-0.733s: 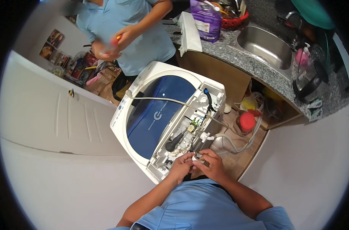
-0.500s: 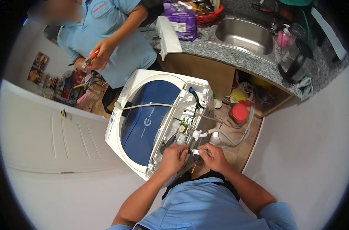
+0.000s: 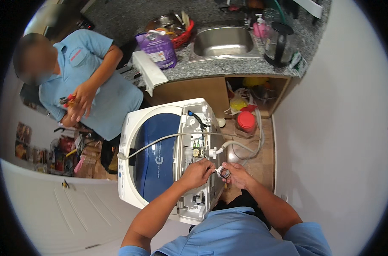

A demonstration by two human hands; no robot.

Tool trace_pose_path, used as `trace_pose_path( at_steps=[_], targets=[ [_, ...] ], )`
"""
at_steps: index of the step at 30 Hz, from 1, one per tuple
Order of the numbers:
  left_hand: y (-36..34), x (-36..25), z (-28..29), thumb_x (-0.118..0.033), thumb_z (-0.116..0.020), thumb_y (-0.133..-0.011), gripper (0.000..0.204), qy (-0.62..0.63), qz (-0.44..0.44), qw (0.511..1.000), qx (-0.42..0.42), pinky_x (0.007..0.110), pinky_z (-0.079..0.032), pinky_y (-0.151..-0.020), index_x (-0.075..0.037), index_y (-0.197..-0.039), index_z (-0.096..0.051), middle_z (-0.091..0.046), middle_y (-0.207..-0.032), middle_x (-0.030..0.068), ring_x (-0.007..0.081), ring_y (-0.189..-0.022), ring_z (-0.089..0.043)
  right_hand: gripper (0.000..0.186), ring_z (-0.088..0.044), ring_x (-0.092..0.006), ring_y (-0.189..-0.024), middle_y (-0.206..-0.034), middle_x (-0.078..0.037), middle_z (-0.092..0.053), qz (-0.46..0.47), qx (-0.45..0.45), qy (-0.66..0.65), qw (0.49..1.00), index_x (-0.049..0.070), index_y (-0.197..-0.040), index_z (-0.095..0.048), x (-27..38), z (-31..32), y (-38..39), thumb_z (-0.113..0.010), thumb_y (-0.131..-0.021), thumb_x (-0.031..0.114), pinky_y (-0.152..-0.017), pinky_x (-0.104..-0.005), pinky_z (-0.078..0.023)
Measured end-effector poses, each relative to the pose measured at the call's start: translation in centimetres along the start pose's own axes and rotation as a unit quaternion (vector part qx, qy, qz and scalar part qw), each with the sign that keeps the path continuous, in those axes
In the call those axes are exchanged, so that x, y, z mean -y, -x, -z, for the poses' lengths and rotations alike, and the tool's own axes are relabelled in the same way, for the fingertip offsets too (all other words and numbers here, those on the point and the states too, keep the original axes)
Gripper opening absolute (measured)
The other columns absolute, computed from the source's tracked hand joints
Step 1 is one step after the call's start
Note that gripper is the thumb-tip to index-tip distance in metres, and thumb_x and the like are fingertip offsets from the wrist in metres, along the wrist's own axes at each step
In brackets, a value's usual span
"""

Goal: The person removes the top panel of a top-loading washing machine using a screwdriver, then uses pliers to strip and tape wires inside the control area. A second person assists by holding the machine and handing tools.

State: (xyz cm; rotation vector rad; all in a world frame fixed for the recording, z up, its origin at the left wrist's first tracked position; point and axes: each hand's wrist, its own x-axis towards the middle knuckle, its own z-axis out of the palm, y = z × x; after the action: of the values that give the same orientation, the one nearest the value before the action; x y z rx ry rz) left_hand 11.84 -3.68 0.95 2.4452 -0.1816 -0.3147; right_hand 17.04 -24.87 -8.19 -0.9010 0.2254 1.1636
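In front of me stands a white top-loading washing machine (image 3: 126, 187) with a blue lid (image 3: 160, 166). Its long rear compartment (image 3: 186, 202) lies uncovered, showing wires, a valve and other parts. Over the compartment's right edge, my right hand (image 3: 238, 176) holds a small ring-shaped, white and dark roll of tape (image 3: 223, 172). My left hand (image 3: 196, 174) pinches at the roll's left side, its fingertips closed; what lies between them is too small to make out. A grey hose (image 3: 243, 146) joins the machine at a white elbow fitting (image 3: 214, 152), just beyond my hands.
At the far left a co-worker (image 3: 89, 72) holds red-handled pliers (image 3: 67, 101). A pale cord (image 3: 168, 136) crosses the lid. Behind are a granite counter (image 3: 185, 70), a sink (image 3: 224, 42), a purple bag (image 3: 157, 50) and a white panel (image 3: 148, 73). A red-lidded jar (image 3: 246, 122) stands on the floor.
My view has shifted, showing more of the compartment's near end. The white piece between my hands now shows as a ring in my right hand. The co-worker's hands have changed position around the pliers.
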Motion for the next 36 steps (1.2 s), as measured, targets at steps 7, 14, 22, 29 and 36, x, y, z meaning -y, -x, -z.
trace_pose_path(
  at_steps=[7,14,22,29,36],
  targets=[
    [0.3,0.3,-0.3,-0.016,-0.066,-0.096,0.016,-0.02,-0.08,0.996,-0.021,0.047,-0.054,-0.077,-0.007,-0.109,-0.07,-0.068,-0.099,0.0168,0.0389,-0.089,-0.067,0.016,-0.063,-0.0153,-0.077,-0.097,-0.008,-0.068,-0.026,0.058,-0.216,0.974,0.014,-0.12,-0.059,-9.0,-0.5,-1.0,-0.059,-0.105,0.019,-0.064,-0.0258,-0.05],
    [-0.7,2.4,-0.5,-0.014,-0.069,-0.093,0.022,0.012,-0.083,0.996,0.021,0.043,-0.056,-0.074,-0.005,-0.113,-0.073,-0.073,-0.091,0.0182,0.0327,-0.081,-0.072,0.021,-0.067,-0.0173,-0.085,-0.107,-0.008,-0.069,0.239,-0.17,0.188,0.937,0.009,-0.122,-0.064,-10.0,-4.4,0.9,-0.059,-0.102,0.016,-0.072,-0.0314,-0.054],
    [-1.0,2.8,0.1,-0.006,-0.069,-0.091,0.027,0.15,0.002,0.987,0.056,0.034,-0.055,-0.061,-0.002,-0.117,-0.069,-0.075,-0.088,0.0109,0.0158,-0.069,-0.068,0.04,-0.052,-0.0323,-0.129,-0.138,-0.023,-0.055,0.496,-0.329,0.571,0.565,0.007,-0.109,-0.075,-7.2,-8.7,5.3,-0.084,-0.082,0.035,-0.108,-0.0516,-0.037],
    [-1.0,2.5,1.2,0.0,-0.066,-0.089,0.045,0.16,0.008,0.98,0.12,0.032,-0.054,-0.06,-0.002,-0.132,-0.055,-0.072,-0.091,0.009,0.0166,-0.073,-0.068,0.045,-0.041,-0.0331,-0.145,-0.151,-0.019,-0.051,0.388,-0.177,0.696,0.578,0.013,-0.118,-0.075,-6.2,-5.3,4.9,-0.077,-0.087,0.046,-0.118,-0.0637,-0.022],
    [-0.5,1.5,1.8,0.0,-0.069,-0.09,0.042,0.159,0.007,0.98,0.116,0.034,-0.056,-0.069,-0.001,-0.129,-0.055,-0.074,-0.092,0.0113,0.019,-0.079,-0.07,0.075,-0.049,-0.0376,-0.138,-0.149,-0.022,-0.053,0.388,-0.198,0.596,0.675,0.005,-0.147,-0.054,-5.4,-4.5,5.4,-0.07,-0.092,0.054,-0.118,-0.0604,-0.026]
  ],
)
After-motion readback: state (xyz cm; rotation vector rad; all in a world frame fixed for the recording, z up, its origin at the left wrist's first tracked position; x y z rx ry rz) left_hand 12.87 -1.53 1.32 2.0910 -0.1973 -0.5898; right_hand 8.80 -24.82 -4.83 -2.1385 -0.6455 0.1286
